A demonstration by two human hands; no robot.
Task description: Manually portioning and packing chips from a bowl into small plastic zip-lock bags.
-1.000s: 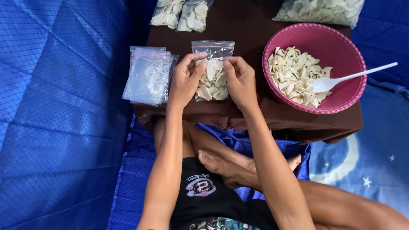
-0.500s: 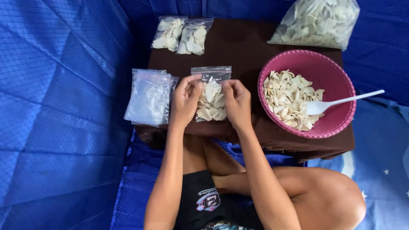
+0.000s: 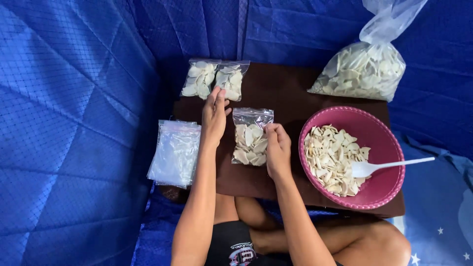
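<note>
The small clear bag of pale chips [image 3: 251, 140] lies flat at the centre of the brown desk [image 3: 290, 93]. Right hand [image 3: 277, 150] pinches its right edge. Left hand [image 3: 215, 114] rests alongside, grip released, fingers extended.

Bare tabletop [image 3: 290, 93] open ahead; pink bowl [image 3: 384, 189] blocks right, empty bag stack [image 3: 175, 152] left.

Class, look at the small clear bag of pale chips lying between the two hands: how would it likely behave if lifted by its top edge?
The small clear bag would probably sag, since its thin film wrinkles above the chips. It looks light for its size: the pale chips are thin, loose flakes. They seem brittle, so squeezing might crack them. The right hand touches its edge.
</note>
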